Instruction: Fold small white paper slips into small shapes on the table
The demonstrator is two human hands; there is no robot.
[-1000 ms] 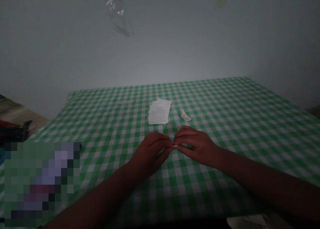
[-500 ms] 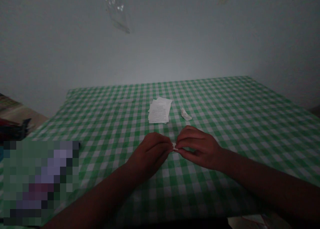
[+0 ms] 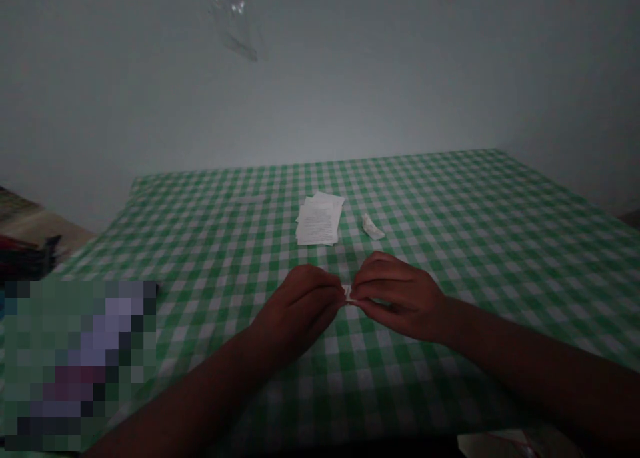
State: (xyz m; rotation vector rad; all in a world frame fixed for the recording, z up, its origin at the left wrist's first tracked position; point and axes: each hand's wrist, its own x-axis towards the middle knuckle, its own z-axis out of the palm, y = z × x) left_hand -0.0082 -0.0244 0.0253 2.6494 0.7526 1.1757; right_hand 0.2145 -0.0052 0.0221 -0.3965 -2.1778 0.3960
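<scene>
Since the earlier frame, the right hand (image 3: 400, 298) has shifted slightly away from the left hand (image 3: 297, 308), baring more of a small white paper piece (image 3: 348, 294). Both hands grip it between their fingertips, which hide most of it, just below the printed sheets (image 3: 317, 221); their text is too small to read. A crumpled white scrap (image 3: 373, 227) lies right of the sheets on the green-checked tablecloth (image 3: 475, 205). A pixelated patch (image 3: 77, 365), well left of the sheets, hides what lies there.
</scene>
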